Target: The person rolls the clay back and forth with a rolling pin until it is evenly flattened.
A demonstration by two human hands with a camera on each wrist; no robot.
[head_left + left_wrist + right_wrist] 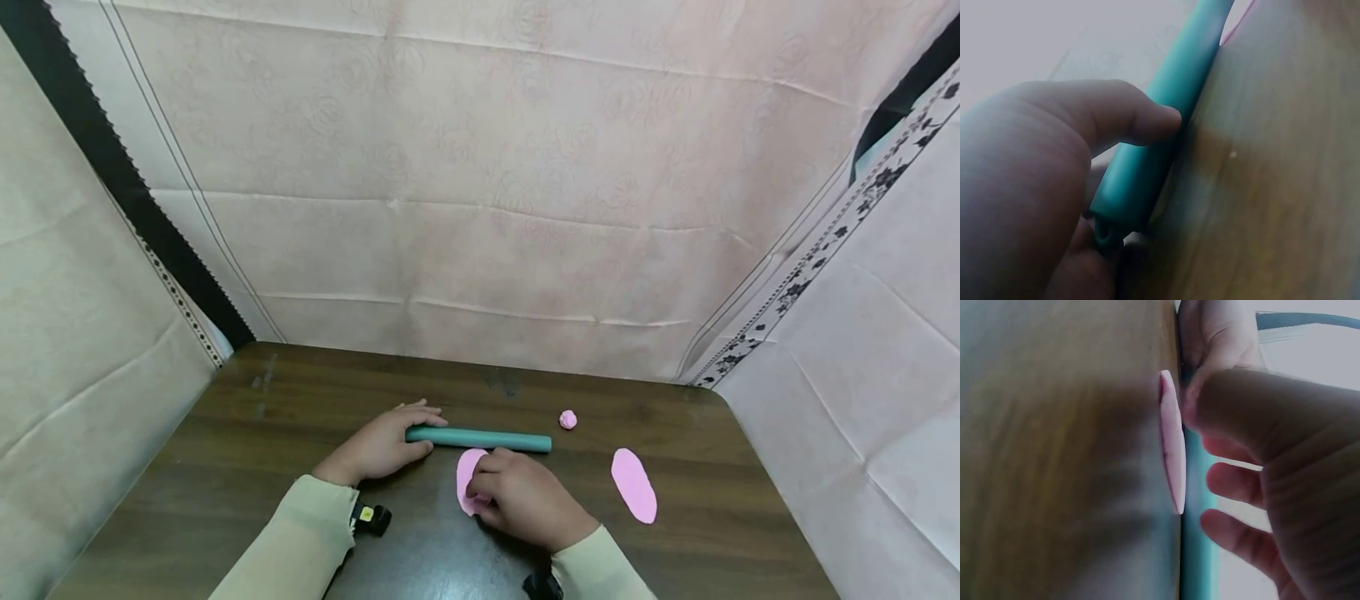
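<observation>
A teal rolling pin (480,439) lies crosswise on the table, with a small hanging loop at its left end in the left wrist view. My left hand (382,442) grips that end, its thumb over the top and its fingers on the far side. Just in front of the pin is a flat pink oval of what looks like modelling clay (1174,447). Over this oval hovers my right hand (525,498), with fingers loosely bent. In the right wrist view its fingertips appear slightly apart from the clay, partly hiding it in the head view.
A second flat pink oval (634,486) lies to the right on the brown wooden table (720,500). Beyond the pin's right end sits a small crumpled pink ball (567,419). Pale cloth (480,167) hangs behind the table and along both sides.
</observation>
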